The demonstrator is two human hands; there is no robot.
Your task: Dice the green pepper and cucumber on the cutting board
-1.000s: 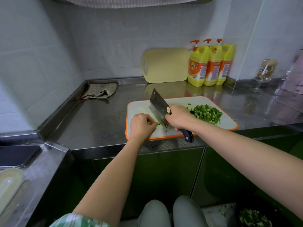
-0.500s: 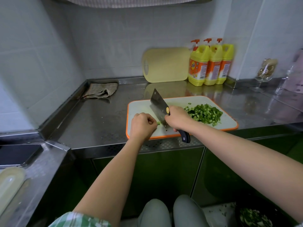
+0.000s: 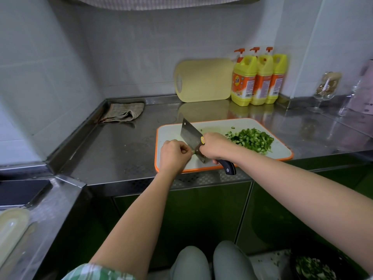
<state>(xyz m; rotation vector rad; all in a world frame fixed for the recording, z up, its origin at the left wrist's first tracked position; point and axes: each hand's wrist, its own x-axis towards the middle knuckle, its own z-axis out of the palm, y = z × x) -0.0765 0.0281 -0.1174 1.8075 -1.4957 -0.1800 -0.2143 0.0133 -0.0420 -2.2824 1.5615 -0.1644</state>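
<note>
Left hand: the left hand (image 3: 175,153) is on the near left part of the cutting board (image 3: 170,129), with its fingers curled in, pinching a small green piece (image 3: 194,152) right against the blade.
Right hand: the right hand (image 3: 216,147) is wrapped tight round the cleaver (image 3: 191,136), up where the handle meets the blade.
Cleaver: its long way runs from the near edge of the board toward the far left corner. The blade end points away and left, and the black handle end sticks out over the near edge. The blade leans, with its sharp side toward the left hand.
Green piece: only a tiny bit shows between the left hand and the blade, so I cannot tell which way it lies, or if it is pepper or cucumber.
Diced pile: a heap of little green bits (image 3: 252,139) sits on the right half of the board, just beside the right hand.
Board: white with an orange rim, lying flat at the front edge of the counter (image 3: 121,150).
Counter: shiny metal. A folded cloth (image 3: 123,112) lies in the far left corner. A yellow board (image 3: 203,79) leans on the wall (image 3: 131,57) at the back, with three yellow bottles (image 3: 260,77) just beside it. A glass (image 3: 327,87) stands far right.
Room: grey tiled walls, green cupboard doors (image 3: 201,215) under the counter, a dark phone (image 3: 20,191) on a lower ledge at the left.
</note>
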